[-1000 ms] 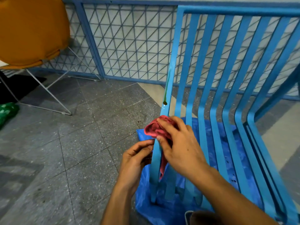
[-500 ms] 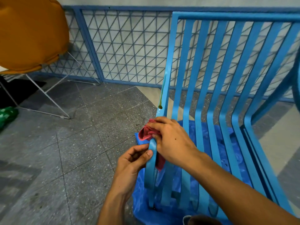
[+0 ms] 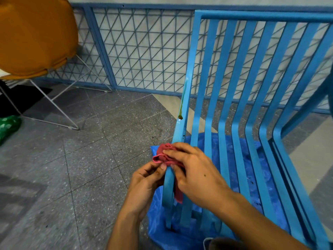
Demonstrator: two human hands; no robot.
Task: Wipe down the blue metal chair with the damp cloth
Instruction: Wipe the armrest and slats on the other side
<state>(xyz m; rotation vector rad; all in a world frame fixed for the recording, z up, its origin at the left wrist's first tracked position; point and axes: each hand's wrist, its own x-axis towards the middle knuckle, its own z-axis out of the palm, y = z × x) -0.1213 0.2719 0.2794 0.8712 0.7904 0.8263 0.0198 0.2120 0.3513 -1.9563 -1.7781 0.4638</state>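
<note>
Item: damp cloth point(image 3: 166, 156), red, bunched over the outermost slat of the blue metal chair point(image 3: 234, 109) where back curves into seat. Right hand point(image 3: 194, 170) grip: closed on the cloth from above. Left hand point(image 3: 146, 179) grip: pinching the cloth's lower edge beside the slat. Risks: brownish drip point(image 3: 180, 116) higher up the slat may be missed or smeared; loose tail may snag between slats

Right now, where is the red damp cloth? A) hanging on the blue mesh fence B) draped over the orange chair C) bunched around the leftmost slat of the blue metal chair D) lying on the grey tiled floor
C: the red damp cloth is bunched around the leftmost slat of the blue metal chair, pressed there by the right hand, with the left hand pinching its edge.
</note>
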